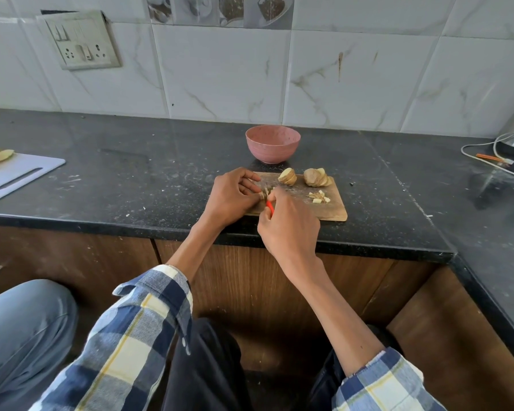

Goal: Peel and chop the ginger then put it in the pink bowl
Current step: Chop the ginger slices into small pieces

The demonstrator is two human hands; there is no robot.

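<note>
A small wooden cutting board [333, 207] lies on the black counter. At its left end my left hand [230, 197] pinches a small piece of ginger [266, 192]. My right hand [288, 223] grips a red-handled tool [270, 208] against that piece; its blade is hidden. Chopped pale ginger bits [319, 197] lie on the board's right part. Two sliced brown-skinned chunks [288, 176] [316, 177] sit along its far edge. The pink bowl [272, 143] stands just behind the board; no ginger shows in it.
A white cutting board [15, 176] with brown slices sits at far left. A steel appliance with white cable [487, 149] is at far right. The counter edge [161, 229] runs below the board. Another person's leg in jeans [21, 336] is at lower left.
</note>
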